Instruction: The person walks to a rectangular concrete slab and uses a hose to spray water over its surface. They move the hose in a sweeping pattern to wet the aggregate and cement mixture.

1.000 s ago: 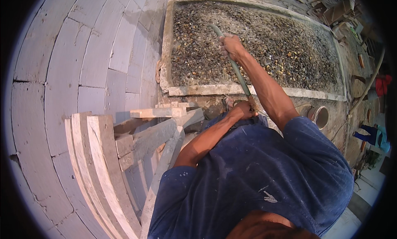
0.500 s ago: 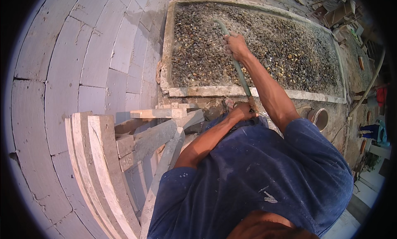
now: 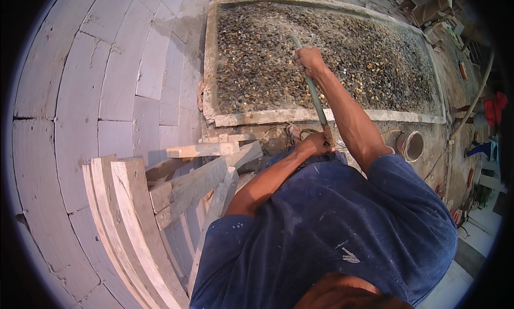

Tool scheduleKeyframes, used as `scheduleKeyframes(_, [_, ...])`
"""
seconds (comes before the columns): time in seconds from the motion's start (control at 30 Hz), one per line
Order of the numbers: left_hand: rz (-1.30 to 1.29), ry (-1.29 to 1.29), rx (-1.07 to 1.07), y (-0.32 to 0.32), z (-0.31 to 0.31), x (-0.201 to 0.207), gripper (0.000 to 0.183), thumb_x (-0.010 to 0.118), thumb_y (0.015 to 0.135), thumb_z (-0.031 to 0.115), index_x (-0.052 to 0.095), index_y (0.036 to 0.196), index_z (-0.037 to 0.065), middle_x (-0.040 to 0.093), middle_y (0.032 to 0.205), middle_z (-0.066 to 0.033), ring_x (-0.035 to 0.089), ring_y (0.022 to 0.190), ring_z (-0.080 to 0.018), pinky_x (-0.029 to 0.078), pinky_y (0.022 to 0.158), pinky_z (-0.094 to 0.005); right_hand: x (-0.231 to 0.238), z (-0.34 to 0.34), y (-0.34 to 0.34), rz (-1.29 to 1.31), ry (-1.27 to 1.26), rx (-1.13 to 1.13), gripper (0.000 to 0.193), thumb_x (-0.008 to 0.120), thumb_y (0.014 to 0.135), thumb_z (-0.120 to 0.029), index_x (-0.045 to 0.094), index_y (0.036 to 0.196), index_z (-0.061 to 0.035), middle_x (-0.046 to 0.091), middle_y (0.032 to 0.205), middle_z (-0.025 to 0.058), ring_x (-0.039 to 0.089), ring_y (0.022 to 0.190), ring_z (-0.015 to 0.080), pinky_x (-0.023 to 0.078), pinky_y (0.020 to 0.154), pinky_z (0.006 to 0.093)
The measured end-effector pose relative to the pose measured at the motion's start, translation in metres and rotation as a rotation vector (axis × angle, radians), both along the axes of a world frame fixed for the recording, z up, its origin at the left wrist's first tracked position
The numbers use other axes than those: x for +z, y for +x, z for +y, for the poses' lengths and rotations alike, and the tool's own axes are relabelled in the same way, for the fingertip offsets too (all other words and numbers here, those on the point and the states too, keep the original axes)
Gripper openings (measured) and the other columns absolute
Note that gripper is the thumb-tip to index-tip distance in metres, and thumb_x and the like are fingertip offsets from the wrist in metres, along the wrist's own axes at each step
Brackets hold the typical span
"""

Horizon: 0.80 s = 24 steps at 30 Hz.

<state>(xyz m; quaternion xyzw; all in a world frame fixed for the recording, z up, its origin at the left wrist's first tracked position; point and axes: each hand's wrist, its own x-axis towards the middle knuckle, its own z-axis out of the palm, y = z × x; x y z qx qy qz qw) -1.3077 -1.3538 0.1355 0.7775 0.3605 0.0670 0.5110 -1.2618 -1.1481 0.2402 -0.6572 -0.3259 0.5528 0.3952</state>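
A green hose [image 3: 316, 99] slants from near my waist out over a bed of wet gravel [image 3: 251, 57]. My right hand [image 3: 309, 60] is wrapped round it close to its far end, which points at the stones. Lower down, at my waist, my left hand [image 3: 315, 143] is closed on the hose's near part, where a brownish section shows. The pebbles are dark grey, brown and yellowish, framed by a pale concrete rim [image 3: 267, 117]. Water leaving the hose is not plain to see.
A pale block wall [image 3: 80, 89] rises on the left. Beside me on that side stands a wooden frame of planks [image 3: 134, 202]. A bucket [image 3: 411, 146] sits right of my arm. Farther right are a leaning pole [image 3: 476, 97] and a person in red [image 3: 495, 108].
The hose's far end has swung slightly right and toward me, along with my right hand. My left hand keeps its place at my waist. The view has shifted slightly.
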Motion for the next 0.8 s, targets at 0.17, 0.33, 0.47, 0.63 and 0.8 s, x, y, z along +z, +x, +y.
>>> scheduleKeyframes(0.17, [0.104,-0.096,-0.04,0.0,0.002,0.013,0.053,0.064,0.072,0.046,0.064,0.095,-0.001,0.062,0.092,-0.0254,0.058,0.09,-0.0396,0.044,0.078,-0.0445,-0.007,0.0,0.004,-0.035,0.003,-0.018,0.012,0.048,0.082,-0.006,0.051,0.071,-0.0018,0.046,0.054,0.0028,0.038,0.04,0.0089,0.029,0.031,0.0249])
scheduleKeyframes(0.33, [0.137,-0.087,-0.078,0.0,0.001,0.014,0.052,0.063,0.073,0.046,0.063,0.098,0.0,0.062,0.095,-0.0249,0.058,0.091,-0.0398,0.045,0.079,-0.0444,-0.016,0.004,0.007,-0.006,-0.03,-0.068,0.013,0.051,0.076,-0.003,0.051,0.065,0.0036,0.046,0.052,0.0075,0.041,0.036,0.0165,0.026,0.031,0.0338])
scheduleKeyframes(0.47, [0.135,-0.057,-0.125,0.002,0.001,0.004,0.052,0.062,0.074,0.046,0.062,0.102,0.002,0.062,0.097,-0.0239,0.057,0.093,-0.0394,0.044,0.081,-0.044,-0.026,0.004,0.001,0.017,-0.003,-0.024,0.013,0.051,0.076,-0.003,0.052,0.064,0.0039,0.047,0.052,0.0082,0.041,0.036,0.0171,0.027,0.031,0.0355])
scheduleKeyframes(0.63, [0.112,-0.097,-0.072,0.0,-0.001,-0.006,0.051,0.063,0.074,0.046,0.062,0.103,0.004,0.062,0.097,-0.0234,0.057,0.095,-0.0386,0.043,0.081,-0.0436,-0.018,-0.006,-0.016,0.019,-0.028,0.021,0.014,0.051,0.079,-0.002,0.051,0.065,0.0001,0.047,0.056,0.0052,0.039,0.038,0.0112,0.029,0.031,0.0267])
scheduleKeyframes(0.8, [0.096,-0.112,-0.038,-0.003,-0.002,0.0,0.05,0.064,0.072,0.046,0.062,0.104,0.007,0.062,0.096,-0.0236,0.057,0.093,-0.0386,0.043,0.08,-0.0431,-0.012,-0.009,-0.025,0.058,-0.006,0.036,0.014,0.051,0.081,-0.005,0.052,0.069,0.0003,0.047,0.056,0.0052,0.039,0.039,0.0108,0.029,0.032,0.0271])
